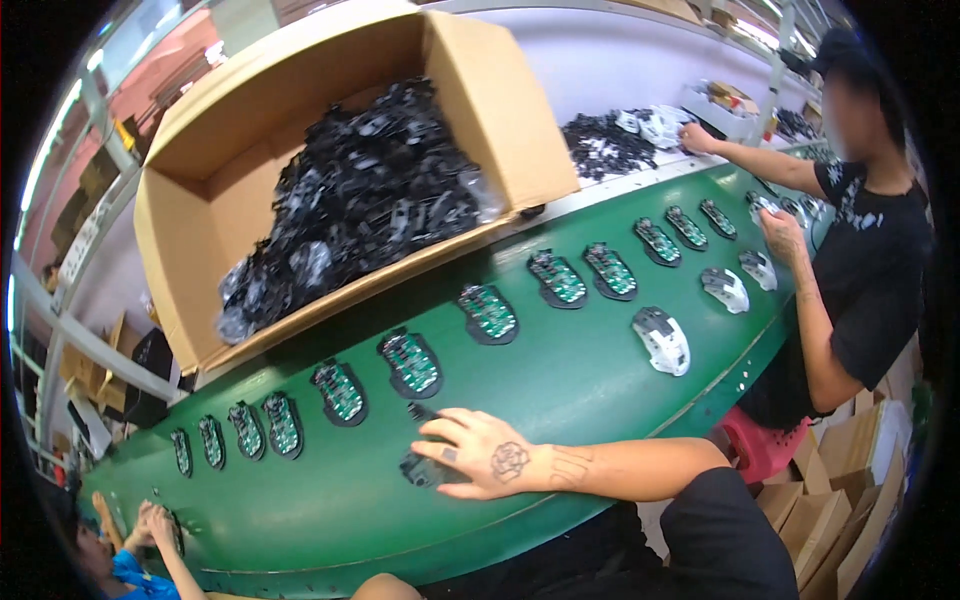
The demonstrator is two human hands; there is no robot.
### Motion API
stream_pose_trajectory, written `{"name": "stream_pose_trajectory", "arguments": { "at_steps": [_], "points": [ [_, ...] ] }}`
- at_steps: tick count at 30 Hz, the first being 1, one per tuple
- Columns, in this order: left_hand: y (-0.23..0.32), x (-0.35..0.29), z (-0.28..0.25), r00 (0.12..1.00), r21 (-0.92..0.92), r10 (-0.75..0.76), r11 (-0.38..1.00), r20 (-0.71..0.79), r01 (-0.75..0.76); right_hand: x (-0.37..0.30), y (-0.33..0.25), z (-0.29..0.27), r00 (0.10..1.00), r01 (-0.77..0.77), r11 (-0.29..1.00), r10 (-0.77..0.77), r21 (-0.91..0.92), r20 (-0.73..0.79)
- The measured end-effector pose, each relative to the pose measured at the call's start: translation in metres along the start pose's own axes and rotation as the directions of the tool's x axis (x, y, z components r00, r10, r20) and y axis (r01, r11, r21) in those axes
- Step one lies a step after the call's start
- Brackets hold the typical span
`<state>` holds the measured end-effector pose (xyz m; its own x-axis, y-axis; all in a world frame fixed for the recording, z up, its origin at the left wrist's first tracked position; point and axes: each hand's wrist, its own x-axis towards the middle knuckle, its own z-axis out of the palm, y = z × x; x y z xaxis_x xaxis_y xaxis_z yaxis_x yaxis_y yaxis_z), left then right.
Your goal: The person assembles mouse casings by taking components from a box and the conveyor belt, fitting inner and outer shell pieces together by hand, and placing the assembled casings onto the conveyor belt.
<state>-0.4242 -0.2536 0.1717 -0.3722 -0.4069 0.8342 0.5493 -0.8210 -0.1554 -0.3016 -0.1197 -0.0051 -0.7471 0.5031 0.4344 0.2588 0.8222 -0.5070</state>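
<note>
My right hand [485, 455] reaches in from the lower right, back of the hand up, fingers curled over a dark computer mouse base [420, 470]. Part of that piece is hidden under the palm and fingers; its dark end shows past the fingertips. It rests on or just above the green belt [560, 400]; I cannot tell which. Just beyond my fingers lies a mouse base with a green circuit board [410, 362], one of several in a slanting row. Another base with a board [339, 392] sits to its left. My left hand is out of view.
A large cardboard box [520, 110] of black plastic parts [370, 190] stands along the far side. Several white and grey mouse shells [661, 341] lie at right. One co-worker [870, 230] works at right, another [130, 560] at lower left. Black parts [605, 145] are heaped behind.
</note>
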Motion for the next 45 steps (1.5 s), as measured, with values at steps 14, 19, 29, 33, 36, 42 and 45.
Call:
{"name": "stream_pose_trajectory", "arguments": {
  "at_steps": [14, 19, 29, 33, 36, 42, 45],
  "points": [
    [0.024, -0.035, -0.179, 0.246, 0.883, -0.963, 0.211, 0.114, 0.419, -0.013, -0.005, 0.008, 0.996, -0.024, 0.995, 0.032, -0.092, 0.083],
    [0.117, 0.04, -0.313, 0.578, 0.978, -0.798, 0.068, 0.171, -0.196, -0.01, -0.01, 0.012, 0.998, 0.025, 0.997, -0.021, -0.066, 0.063],
    [0.23, 0.077, -0.409, 0.035, 0.805, -0.806, -0.586, -0.591, 0.093, -0.005, -0.009, 0.007, 0.995, 0.015, 0.999, -0.011, -0.037, 0.101],
    [0.225, 0.07, -0.395, 0.045, 0.811, -0.812, -0.577, -0.582, 0.092, -0.006, -0.01, 0.007, 0.993, 0.021, 0.998, -0.015, -0.051, 0.114],
    [0.248, 0.074, -0.419, 0.073, 0.814, -0.811, -0.574, -0.581, 0.091, -0.009, -0.008, 0.0, 0.996, -0.03, 0.996, 0.036, -0.083, 0.08],
    [0.248, 0.052, -0.424, 0.115, 0.811, -0.804, -0.573, -0.584, 0.114, 0.003, -0.02, 0.017, 0.996, 0.03, 0.998, -0.026, -0.047, 0.083],
    [0.264, 0.051, -0.447, 0.11, 0.818, -0.811, -0.566, -0.574, 0.1, -0.005, -0.011, 0.007, 0.998, -0.006, 0.999, 0.009, -0.053, 0.058]
  ]
}}
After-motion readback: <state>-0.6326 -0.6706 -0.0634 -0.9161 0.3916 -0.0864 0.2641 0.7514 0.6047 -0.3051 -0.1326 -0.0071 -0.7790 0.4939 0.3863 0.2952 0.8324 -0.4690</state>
